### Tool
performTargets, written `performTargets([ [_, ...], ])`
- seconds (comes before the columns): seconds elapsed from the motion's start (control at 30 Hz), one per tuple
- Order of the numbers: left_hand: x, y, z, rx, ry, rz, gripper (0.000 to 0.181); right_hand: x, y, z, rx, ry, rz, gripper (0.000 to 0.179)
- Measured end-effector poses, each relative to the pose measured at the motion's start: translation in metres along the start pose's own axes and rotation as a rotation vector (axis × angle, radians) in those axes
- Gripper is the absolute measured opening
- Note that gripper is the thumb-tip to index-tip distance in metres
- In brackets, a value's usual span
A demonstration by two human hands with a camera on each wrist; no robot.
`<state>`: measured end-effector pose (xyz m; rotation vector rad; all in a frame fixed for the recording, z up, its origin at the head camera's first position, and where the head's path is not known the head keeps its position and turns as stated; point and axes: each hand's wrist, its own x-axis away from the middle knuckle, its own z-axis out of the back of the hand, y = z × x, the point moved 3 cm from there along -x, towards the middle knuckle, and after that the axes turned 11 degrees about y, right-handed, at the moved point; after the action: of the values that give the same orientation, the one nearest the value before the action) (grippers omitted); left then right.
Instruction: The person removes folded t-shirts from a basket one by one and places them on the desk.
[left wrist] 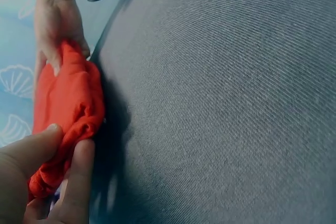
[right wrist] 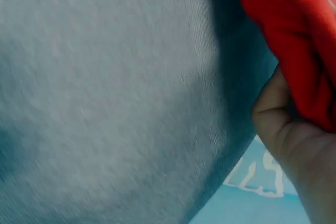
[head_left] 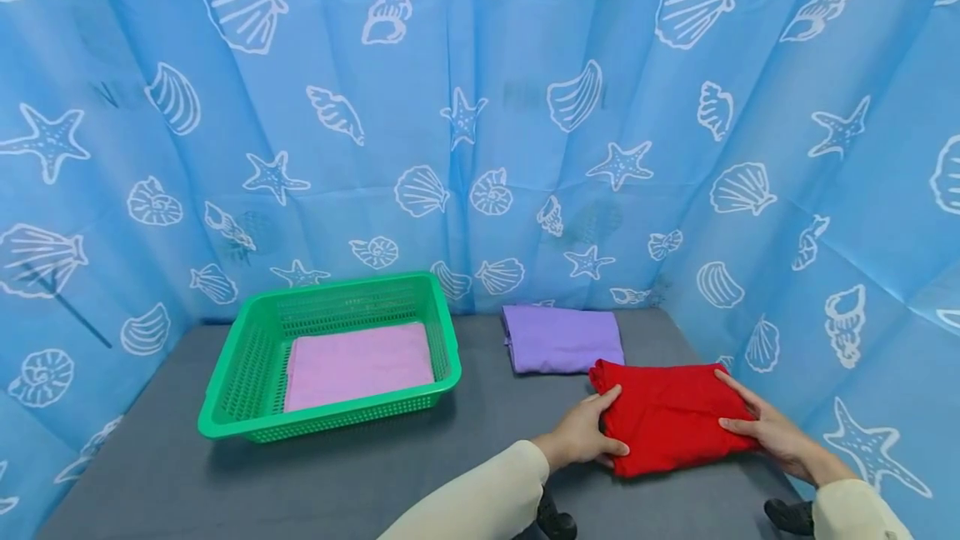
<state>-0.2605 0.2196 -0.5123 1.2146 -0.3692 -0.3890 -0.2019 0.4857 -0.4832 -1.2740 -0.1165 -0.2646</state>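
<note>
A folded red cloth (head_left: 671,419) is held between both hands on the right side of the table. My left hand (head_left: 581,433) grips its left edge, thumb on top and fingers beneath, as the left wrist view shows on the layered red folds (left wrist: 79,116). At the opposite edge my right hand (head_left: 780,437) pinches the cloth, with the thumb over it. A dark shadow under the cloth suggests it is slightly raised off the table. Right behind it lies a folded purple cloth (head_left: 562,340).
A green perforated basket (head_left: 330,419) stands left of centre, with a folded pink cloth (head_left: 360,363) lying flat inside. Grey fabric covers the table (head_left: 315,490). A blue curtain (head_left: 465,148) with white shells and starfish hangs along the back and sides, close to my right hand.
</note>
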Motion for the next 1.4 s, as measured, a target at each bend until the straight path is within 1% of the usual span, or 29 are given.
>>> performTargets([
  [0.13, 0.000, -0.004, -0.003, 0.039, 0.003, 0.040, 0.087, -0.004, -0.001, 0.001, 0.026, 0.007, 0.052, 0.079],
  [0.27, 0.000, -0.009, -0.006, 0.087, 0.007, 0.078, 0.086, -0.005, 0.001, 0.000, 0.126, 0.043, 0.098, 0.078],
  [0.37, 0.000, -0.012, -0.008, 0.129, 0.011, 0.087, 0.085, -0.006, 0.004, 0.002, 0.208, 0.089, 0.102, 0.077],
  [0.47, 0.001, -0.013, -0.008, 0.146, 0.026, 0.078, 0.085, -0.007, 0.007, 0.006, 0.278, 0.136, 0.083, 0.079],
  [0.6, 0.001, -0.013, -0.008, 0.118, 0.050, 0.063, 0.082, -0.009, 0.009, 0.010, 0.368, 0.184, 0.037, 0.082],
  [0.7, 0.000, -0.012, -0.008, 0.080, 0.063, 0.073, 0.079, -0.011, 0.008, 0.012, 0.412, 0.207, 0.026, 0.081],
  [0.8, 0.000, -0.010, -0.008, 0.041, 0.073, 0.075, 0.078, -0.011, 0.008, 0.012, 0.438, 0.232, 0.028, 0.079],
  [0.9, 0.000, -0.010, -0.008, 0.018, 0.079, 0.063, 0.078, -0.010, 0.009, 0.011, 0.451, 0.255, 0.050, 0.076],
  [1.1, 0.000, -0.011, -0.009, 0.033, 0.079, 0.058, 0.077, -0.007, 0.010, 0.010, 0.487, 0.312, 0.075, 0.073],
  [1.2, 0.002, -0.011, -0.008, 0.040, 0.070, 0.049, 0.074, -0.003, 0.012, 0.008, 0.519, 0.367, 0.104, 0.069],
  [1.27, 0.004, -0.011, -0.007, 0.053, 0.058, 0.041, 0.071, 0.000, 0.014, 0.006, 0.536, 0.417, 0.146, 0.064],
  [1.37, 0.009, -0.013, -0.005, 0.103, 0.039, 0.058, 0.064, 0.008, 0.019, 0.004, 0.550, 0.512, 0.204, 0.058],
  [1.4, 0.010, -0.014, -0.004, 0.133, 0.030, 0.069, 0.062, 0.011, 0.021, 0.004, 0.544, 0.545, 0.213, 0.057],
])
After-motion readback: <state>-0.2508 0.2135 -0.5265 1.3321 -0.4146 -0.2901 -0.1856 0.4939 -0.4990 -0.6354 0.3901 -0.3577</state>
